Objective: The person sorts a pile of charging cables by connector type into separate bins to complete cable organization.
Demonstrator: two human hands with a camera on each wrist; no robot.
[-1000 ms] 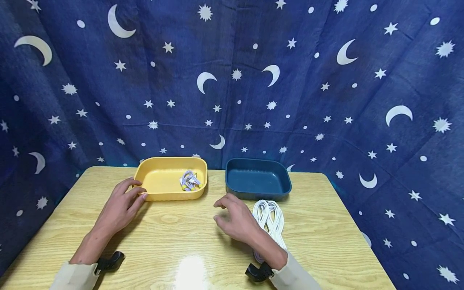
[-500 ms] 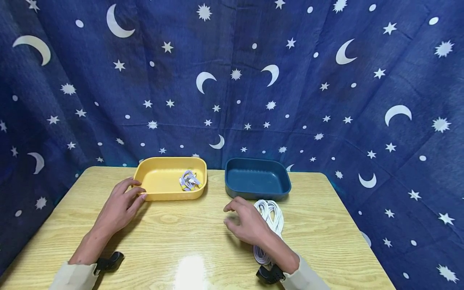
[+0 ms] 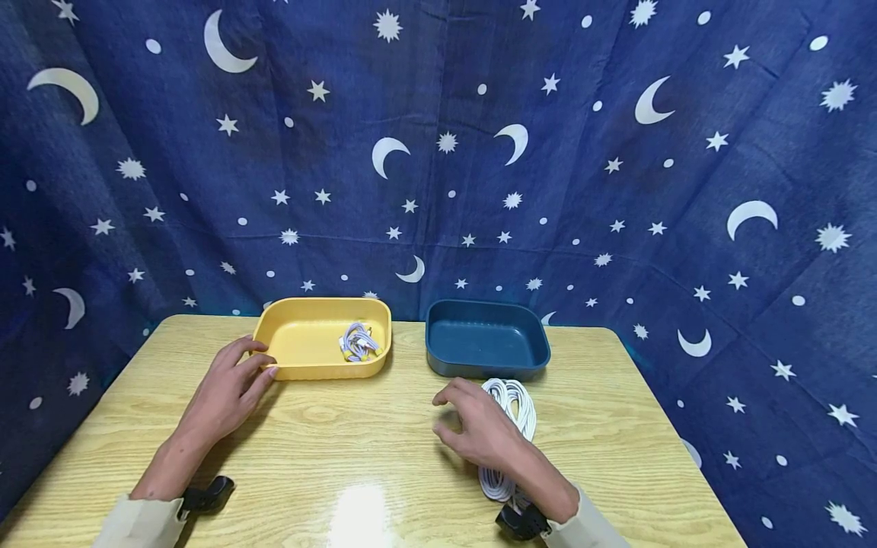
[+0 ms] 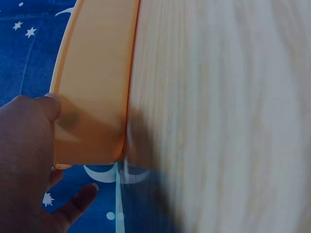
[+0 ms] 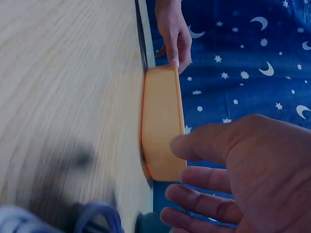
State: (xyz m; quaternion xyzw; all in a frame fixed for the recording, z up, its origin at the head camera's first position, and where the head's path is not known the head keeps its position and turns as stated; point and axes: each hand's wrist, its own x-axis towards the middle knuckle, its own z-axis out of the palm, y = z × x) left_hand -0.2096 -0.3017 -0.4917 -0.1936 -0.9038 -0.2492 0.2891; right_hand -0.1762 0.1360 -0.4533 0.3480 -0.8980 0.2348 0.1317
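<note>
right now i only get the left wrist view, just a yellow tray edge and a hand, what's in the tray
Observer: A small bundle of white cable lies at the right end of the yellow tray.
Operator: where's the right hand
Observer: The right hand hovers low over the table, fingers loosely spread, holding nothing, at the left edge of a big white cable coil.
Operator: any other tray
Observer: Yes, a dark blue tray stands right of the yellow one, with nothing in it that I can see; the coil lies just in front of it.
</note>
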